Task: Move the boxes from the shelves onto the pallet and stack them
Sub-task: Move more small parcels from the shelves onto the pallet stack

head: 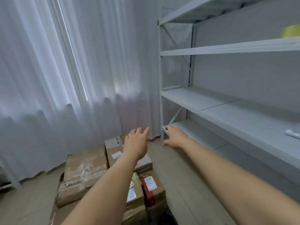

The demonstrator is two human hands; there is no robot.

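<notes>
Pale tiled floor [181, 172], white curtains [65, 62] behind, white metal shelving [227, 111] at right with a yellow-green object [291, 30] on an upper shelf. Taped cardboard boxes [87, 169] stacked low at centre-left; pallet beneath not discernible. Left hand [136, 143] outstretched above the boxes, fingers relaxed, holding nothing. Right hand [174, 137] extended toward the lowest shelf corner, fingers apart, empty.
</notes>
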